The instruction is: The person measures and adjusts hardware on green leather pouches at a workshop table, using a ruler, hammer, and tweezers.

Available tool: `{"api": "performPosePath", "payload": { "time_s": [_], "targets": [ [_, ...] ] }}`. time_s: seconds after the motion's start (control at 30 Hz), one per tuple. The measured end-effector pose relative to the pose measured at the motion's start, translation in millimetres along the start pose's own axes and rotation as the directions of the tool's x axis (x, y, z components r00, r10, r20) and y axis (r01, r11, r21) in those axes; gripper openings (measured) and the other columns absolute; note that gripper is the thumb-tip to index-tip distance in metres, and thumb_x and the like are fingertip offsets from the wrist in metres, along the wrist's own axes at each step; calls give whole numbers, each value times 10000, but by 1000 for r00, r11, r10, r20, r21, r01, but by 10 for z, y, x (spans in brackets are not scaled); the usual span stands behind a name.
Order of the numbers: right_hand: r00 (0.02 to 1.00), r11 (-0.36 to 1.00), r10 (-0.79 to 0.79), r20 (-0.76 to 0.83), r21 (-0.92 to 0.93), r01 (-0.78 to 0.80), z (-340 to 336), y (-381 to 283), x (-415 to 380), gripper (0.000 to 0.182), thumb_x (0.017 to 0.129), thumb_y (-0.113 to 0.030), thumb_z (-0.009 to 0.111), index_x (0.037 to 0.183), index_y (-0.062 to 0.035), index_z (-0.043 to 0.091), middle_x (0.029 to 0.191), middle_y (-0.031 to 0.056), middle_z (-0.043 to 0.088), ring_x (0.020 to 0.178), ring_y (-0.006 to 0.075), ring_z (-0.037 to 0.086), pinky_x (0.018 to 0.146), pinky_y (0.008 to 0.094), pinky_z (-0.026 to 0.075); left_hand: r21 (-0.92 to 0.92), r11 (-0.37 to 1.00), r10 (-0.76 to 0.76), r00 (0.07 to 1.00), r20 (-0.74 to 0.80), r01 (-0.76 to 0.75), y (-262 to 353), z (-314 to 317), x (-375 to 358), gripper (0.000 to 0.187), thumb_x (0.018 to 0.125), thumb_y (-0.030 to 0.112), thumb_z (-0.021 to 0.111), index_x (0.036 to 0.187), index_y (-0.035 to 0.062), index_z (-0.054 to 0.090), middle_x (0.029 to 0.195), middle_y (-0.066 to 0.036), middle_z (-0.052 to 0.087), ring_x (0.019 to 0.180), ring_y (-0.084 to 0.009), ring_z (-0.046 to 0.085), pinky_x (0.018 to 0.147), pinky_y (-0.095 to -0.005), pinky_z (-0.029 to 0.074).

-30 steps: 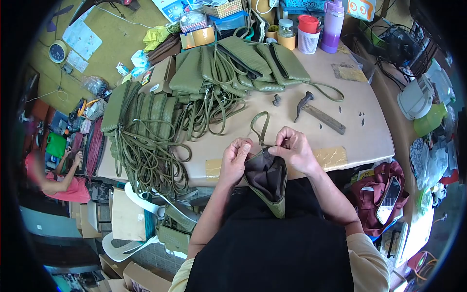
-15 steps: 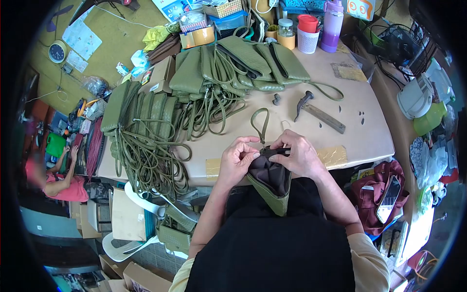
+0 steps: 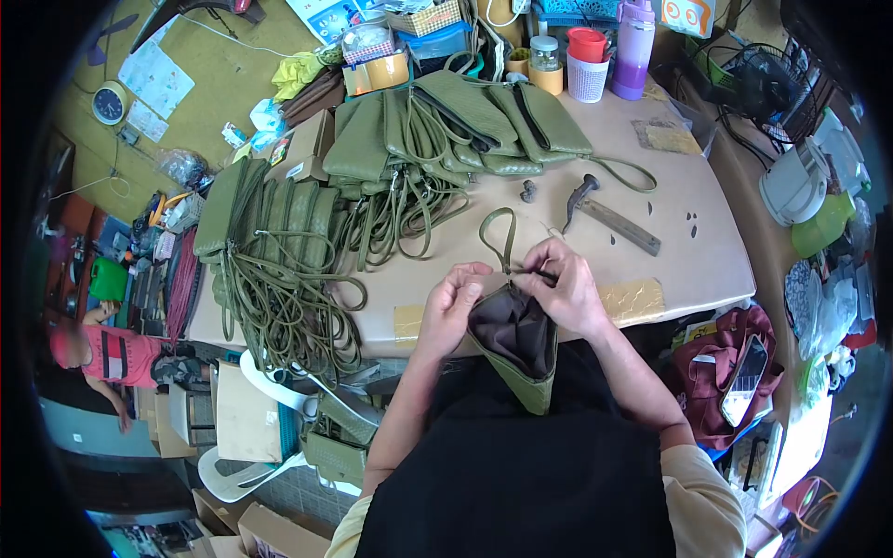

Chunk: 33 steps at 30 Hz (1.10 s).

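Observation:
An olive green wristlet pouch (image 3: pixel 532 389) hangs open at the table's front edge, its dark lining (image 3: pixel 513 330) showing. My left hand (image 3: pixel 448 305) is closed at the pouch's left rim, thumb and fingers bent around it. At the top corner my right hand (image 3: pixel 567 290) pinches the pouch, with a dark end, apparently zipper tape, sticking out between its fingers. A thin green wrist strap (image 3: pixel 499 237) loops up from that corner onto the table. Exactly what the right fingertips grip is partly hidden.
Piled green pouches (image 3: pixel 367 139) and a tangle of straps (image 3: pixel 288 307) cover the table's left and back. A hammer (image 3: pixel 619 223) lies to the right. Behind stand a purple bottle (image 3: pixel 633 51) and a red-lidded cup (image 3: pixel 587 65). Another person (image 3: pixel 121 353) is at far left.
My right hand has lifted slightly, and my left thumb has moved away from the top corner. The pouch mouth gapes wider. The other person has leaned and lowered an arm.

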State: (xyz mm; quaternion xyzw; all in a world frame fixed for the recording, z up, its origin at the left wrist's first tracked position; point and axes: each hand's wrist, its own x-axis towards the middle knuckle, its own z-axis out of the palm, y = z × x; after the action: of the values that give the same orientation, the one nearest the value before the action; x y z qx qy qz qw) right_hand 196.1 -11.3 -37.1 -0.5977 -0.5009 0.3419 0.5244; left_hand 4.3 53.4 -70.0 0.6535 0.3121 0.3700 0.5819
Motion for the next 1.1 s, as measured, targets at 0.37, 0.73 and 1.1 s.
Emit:
{"api": "performPosePath", "payload": {
  "time_s": [0.37,0.73,1.1],
  "targets": [
    [954,979,141,264,107,-175,-74,363,42,299,845,-172,700,1089,-3,665,912,62,699,833,100,608,785,272,489,61,998,56,873,-485,-30,78,-453,-56,419,1005,384,414,1231,43,504,1132,-64,583,985,-173,579,871,-323,463],
    [982,982,-181,-48,-68,178,-19,-55,-120,211,811,-116,718,995,-35,652,928,73,624,796,173,621,739,302,505,-98,969,-211,964,161,229,465,24,-40,517,855,23,654,1305,16,401,947,-110,664,859,-98,596,771,-224,468],
    [882,800,-455,119,-381,464,-207,-312,-261,288,723,-91,747,996,-118,659,944,56,549,764,248,617,680,367,510,4,994,-108,984,140,109,804,96,-147,504,859,-44,606,1309,10,385,962,-132,650,906,-119,590,813,-235,460]
  ]
}}
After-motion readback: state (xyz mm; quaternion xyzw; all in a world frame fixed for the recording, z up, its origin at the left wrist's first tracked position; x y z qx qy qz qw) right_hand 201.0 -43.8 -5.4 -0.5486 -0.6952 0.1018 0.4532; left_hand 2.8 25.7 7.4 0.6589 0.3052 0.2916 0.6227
